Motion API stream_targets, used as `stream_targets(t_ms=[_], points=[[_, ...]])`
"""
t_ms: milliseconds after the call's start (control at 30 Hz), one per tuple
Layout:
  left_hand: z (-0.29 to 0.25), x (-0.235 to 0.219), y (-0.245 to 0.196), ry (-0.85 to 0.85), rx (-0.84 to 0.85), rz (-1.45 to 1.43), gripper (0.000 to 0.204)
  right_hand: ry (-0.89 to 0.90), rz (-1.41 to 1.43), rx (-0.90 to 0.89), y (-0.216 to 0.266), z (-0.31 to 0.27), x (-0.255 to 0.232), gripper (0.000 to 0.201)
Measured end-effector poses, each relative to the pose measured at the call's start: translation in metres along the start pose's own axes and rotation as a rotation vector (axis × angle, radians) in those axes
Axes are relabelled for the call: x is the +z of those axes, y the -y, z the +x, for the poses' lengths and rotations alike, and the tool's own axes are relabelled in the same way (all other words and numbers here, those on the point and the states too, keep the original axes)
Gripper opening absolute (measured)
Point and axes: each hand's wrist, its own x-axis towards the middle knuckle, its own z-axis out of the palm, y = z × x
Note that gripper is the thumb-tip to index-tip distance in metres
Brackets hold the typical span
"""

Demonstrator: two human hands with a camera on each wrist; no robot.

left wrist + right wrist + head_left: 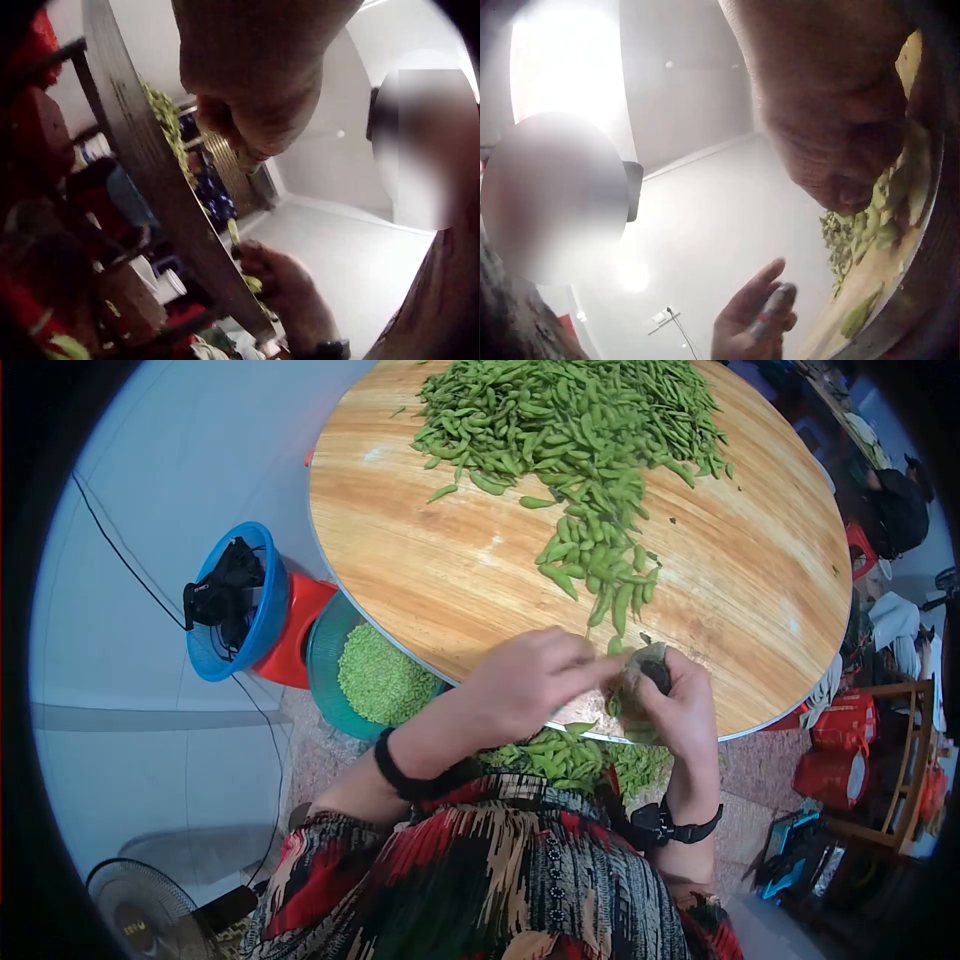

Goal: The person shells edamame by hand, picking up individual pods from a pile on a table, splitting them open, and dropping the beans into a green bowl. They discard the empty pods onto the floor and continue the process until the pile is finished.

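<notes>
My right hand (688,705) is over the near table edge, its fingers curled around a green soybean pod (234,229) that sticks up from the fingertips in the left wrist view. A dark grey-brown piece (652,663) shows between its thumb and forefinger, like a finger wrap. My left hand (530,685) reaches across from the left, forefinger stretched toward the right fingertips and blurred. In the right wrist view a grey wrapped digit (774,309) shows on the left hand. A trail of soybean pods (605,555) runs from the large pile (560,420) toward both hands.
The round wooden table (420,560) fills the front. Shelled beans lie in a green basin (325,705) below its left edge, beside a blue basin (205,655) on a red stool (300,625). More pods (560,758) lie below the near edge. A fan (140,910) stands lower left.
</notes>
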Motion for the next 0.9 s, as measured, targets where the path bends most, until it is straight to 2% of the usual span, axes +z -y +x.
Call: stream_targets(t_ms=[100, 133, 167, 200, 267, 300, 333, 367, 433, 467, 500, 567, 600, 667, 700, 767, 800, 833, 867, 900], points=[[0.017, 0.020, -0.004, 0.079, 0.085, -0.036, 0.028, 0.046, 0.117, -0.061, -0.002, -0.006, -0.005, 0.012], [0.018, 0.026, -0.003, 0.042, -0.042, -0.106, 0.022, 0.039, 0.122, -0.059, -0.003, -0.007, -0.009, 0.012], [0.018, 0.031, -0.004, 0.005, -0.170, -0.176, 0.016, 0.039, 0.254, -0.032, -0.005, -0.008, -0.013, 0.015], [0.019, 0.032, -0.006, 0.011, -0.169, -0.175, 0.016, 0.043, 0.387, -0.007, -0.004, -0.008, -0.016, 0.018], [0.022, 0.032, -0.009, 0.022, -0.872, -1.085, 0.007, 0.080, 0.416, -0.027, 0.002, -0.009, -0.012, 0.022], [0.022, 0.036, -0.010, 0.025, -0.875, -1.082, 0.007, 0.121, 0.434, -0.044, 0.003, -0.010, -0.011, 0.026], [0.023, 0.042, -0.011, -0.115, -0.851, -1.243, 0.005, 0.292, 0.552, -0.045, -0.010, -0.008, -0.011, 0.029], [0.023, 0.045, -0.012, -0.259, -0.819, -1.400, 0.005, 0.294, 0.555, -0.046, -0.012, -0.010, -0.011, 0.029], [0.023, 0.047, -0.012, -0.240, -0.841, -1.332, 0.005, 0.363, 0.571, 0.016, -0.006, -0.013, -0.009, 0.029], [0.023, 0.047, -0.012, -0.220, -0.861, -1.268, 0.005, 0.332, 0.625, 0.092, -0.001, -0.013, -0.008, 0.026], [0.022, 0.049, -0.012, -0.217, -0.863, -1.266, 0.005, 0.331, 0.628, 0.092, -0.001, -0.012, -0.004, 0.026], [0.018, 0.054, -0.013, -0.143, -0.734, -0.953, 0.006, 0.232, 0.694, 0.123, -0.003, -0.010, 0.002, 0.024], [0.018, 0.052, -0.015, -0.140, -0.733, -0.953, 0.006, 0.229, 0.696, 0.122, -0.003, -0.009, -0.001, 0.024], [0.017, 0.045, -0.019, -0.211, -0.691, -1.247, 0.005, 0.280, 0.482, 0.094, -0.003, -0.007, -0.007, 0.021], [0.014, 0.044, -0.016, -0.211, -0.691, -1.247, 0.005, 0.281, 0.482, 0.094, -0.002, -0.003, -0.007, 0.021], [0.007, 0.039, -0.007, -0.225, -0.604, -0.768, 0.007, -0.069, -0.119, -0.229, 0.003, 0.012, -0.006, 0.020], [0.004, 0.036, -0.007, -0.224, -0.600, -0.767, 0.007, -0.265, -0.307, -0.411, 0.000, 0.021, -0.001, 0.019], [0.002, 0.032, -0.008, 0.111, -0.325, -0.594, 0.011, -0.271, -0.308, -0.414, 0.002, 0.027, 0.002, 0.019], [0.001, 0.030, -0.010, 0.432, -0.050, -0.406, 0.015, -0.289, -0.571, -0.407, 0.003, 0.030, 0.007, 0.019], [0.004, 0.025, -0.014, 0.433, -0.050, -0.406, 0.015, -0.301, -0.832, -0.394, 0.004, 0.033, 0.012, 0.020]])
